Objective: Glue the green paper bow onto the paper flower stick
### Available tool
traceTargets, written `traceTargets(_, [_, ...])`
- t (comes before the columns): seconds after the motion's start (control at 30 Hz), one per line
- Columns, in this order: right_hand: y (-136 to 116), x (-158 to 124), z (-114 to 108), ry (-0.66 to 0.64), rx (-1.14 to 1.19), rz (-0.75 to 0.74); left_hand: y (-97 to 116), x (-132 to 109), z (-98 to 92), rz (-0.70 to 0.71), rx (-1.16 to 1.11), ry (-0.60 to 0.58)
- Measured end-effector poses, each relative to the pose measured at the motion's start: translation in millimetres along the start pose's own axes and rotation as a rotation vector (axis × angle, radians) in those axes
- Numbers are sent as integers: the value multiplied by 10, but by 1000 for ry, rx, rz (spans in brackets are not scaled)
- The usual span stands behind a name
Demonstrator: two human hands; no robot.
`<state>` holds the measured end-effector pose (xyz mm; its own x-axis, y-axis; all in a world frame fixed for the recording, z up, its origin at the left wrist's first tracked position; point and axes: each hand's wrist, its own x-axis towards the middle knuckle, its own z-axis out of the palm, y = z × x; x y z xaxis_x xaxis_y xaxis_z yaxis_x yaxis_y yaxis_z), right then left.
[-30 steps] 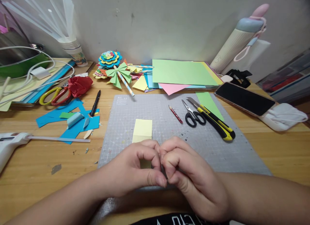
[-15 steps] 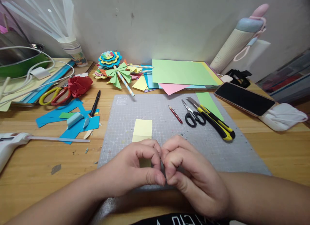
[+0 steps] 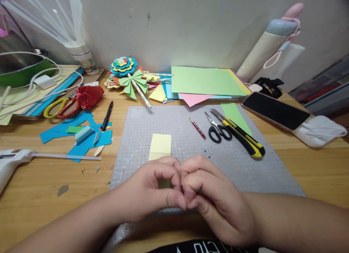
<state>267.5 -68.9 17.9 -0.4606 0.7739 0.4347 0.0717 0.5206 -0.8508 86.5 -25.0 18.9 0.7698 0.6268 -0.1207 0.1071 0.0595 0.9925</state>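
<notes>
Low over the front of the grey cutting mat, my left hand and my right hand meet fingertip to fingertip. Both are closed in a pinch, and whatever lies between the fingers is hidden. Partly behind my left hand, a pale yellow paper strip with a crease across it lies on the mat. Further back on the mat are a short red pencil, small black-handled scissors and a yellow-and-black utility knife.
Blue paper scraps, a black pen and a glue gun lie to the left. Paper flowers and green paper sheets line the wall. A phone and a bottle are at the right.
My right hand has shifted slightly left and its fingers have curled closer against my left fingertips. My left hand and the things on the mat look unchanged.
</notes>
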Motion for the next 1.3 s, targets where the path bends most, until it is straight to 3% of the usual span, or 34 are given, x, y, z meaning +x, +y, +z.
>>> traceTargets(0.4, [0, -13, 25, 35, -57, 9, -39, -1, -3, 28, -7, -12])
traceTargets(0.47, [40, -12, 14, 110, -43, 29, -27, -6, -6, 28, -1, -5])
traceTargets(0.53, [125, 30, -29, 295, 51, 96, -18, -20, -16, 40, 13, 17])
traceTargets(0.63, [320, 170, -177, 646, 364, 332, -16, -43, -57, 72, 180, 235])
traceTargets(0.73, [509, 316, -366, 859, 562, 517, -29, -37, -135, -2, 489, 612])
traceTargets(0.8, [588, 368, -448, 956, 588, 530, -48, -16, -199, -77, 657, 727])
traceTargets(0.87, [618, 375, -468, 916, 584, 544, -74, 10, -256, -115, 779, 703])
traceTargets(0.97, [587, 332, -392, 694, 540, 564, -114, 34, -306, -131, 887, 603])
traceTargets(1.1, [469, 239, -197, 440, 376, 486, -129, 23, -299, -159, 977, 596])
traceTargets(1.2, [383, 179, -89, 323, 492, 543, -108, 2, -269, -190, 835, 656])
traceTargets(1.3, [338, 160, -63, 372, 688, 613, -89, -4, -250, -221, 531, 692])
